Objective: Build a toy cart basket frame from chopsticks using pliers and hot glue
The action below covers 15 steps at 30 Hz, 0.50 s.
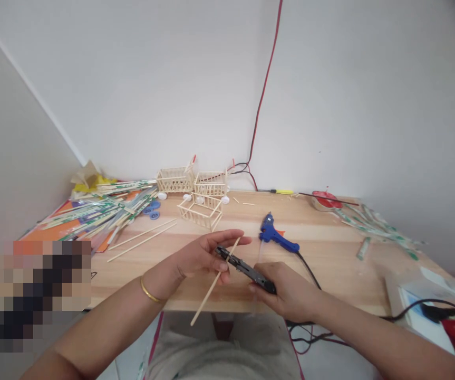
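My left hand (215,253) is closed on a thin wooden stick (207,301), which slants from the fingertips down toward the table's front edge. Wrapped in my right hand (278,285) is a black pliers-like hand tool (247,270). Its far end crosses the stick close to my left fingers; whether the jaws bite the wood cannot be made out. Behind my hands stands an open frame of glued sticks (201,211). A blue hot glue gun (277,234) lies beyond my right hand, its nozzle pointing away.
Two stick-built carts (175,180) with white wheels stand near the wall. Left are wrapped stick bundles (104,211), blue discs (153,212) and two loose sticks (142,240). At right are a red bowl (326,200), wrappers (373,227) and a black cable (310,270).
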Tool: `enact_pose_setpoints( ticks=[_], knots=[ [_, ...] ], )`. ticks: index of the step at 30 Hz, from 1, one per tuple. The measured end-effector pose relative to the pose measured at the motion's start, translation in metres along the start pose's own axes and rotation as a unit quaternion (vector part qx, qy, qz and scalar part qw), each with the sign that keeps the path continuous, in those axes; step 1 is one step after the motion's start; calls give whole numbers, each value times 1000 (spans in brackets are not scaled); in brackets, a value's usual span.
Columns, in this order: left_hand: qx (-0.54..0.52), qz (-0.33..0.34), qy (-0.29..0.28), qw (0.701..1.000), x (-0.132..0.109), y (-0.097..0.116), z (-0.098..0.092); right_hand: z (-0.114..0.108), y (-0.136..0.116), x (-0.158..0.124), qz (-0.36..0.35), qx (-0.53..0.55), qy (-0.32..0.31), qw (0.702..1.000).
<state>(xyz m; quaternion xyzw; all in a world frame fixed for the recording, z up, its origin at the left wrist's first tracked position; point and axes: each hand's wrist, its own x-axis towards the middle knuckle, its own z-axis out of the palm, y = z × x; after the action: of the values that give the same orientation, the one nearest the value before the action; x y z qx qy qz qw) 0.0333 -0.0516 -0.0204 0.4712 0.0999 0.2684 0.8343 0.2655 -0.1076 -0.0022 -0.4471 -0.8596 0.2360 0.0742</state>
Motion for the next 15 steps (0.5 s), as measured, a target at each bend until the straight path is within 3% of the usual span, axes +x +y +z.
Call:
enact_pose_setpoints(
  ticks=[11, 15],
  knots=[
    [12, -8, -4, 1000, -1, -4, -1, 6, 4, 3, 6, 8, 18, 1000],
    [28, -3, 20, 999, 0, -5, 0, -1, 8, 4, -10, -14, 16, 1000]
  ],
)
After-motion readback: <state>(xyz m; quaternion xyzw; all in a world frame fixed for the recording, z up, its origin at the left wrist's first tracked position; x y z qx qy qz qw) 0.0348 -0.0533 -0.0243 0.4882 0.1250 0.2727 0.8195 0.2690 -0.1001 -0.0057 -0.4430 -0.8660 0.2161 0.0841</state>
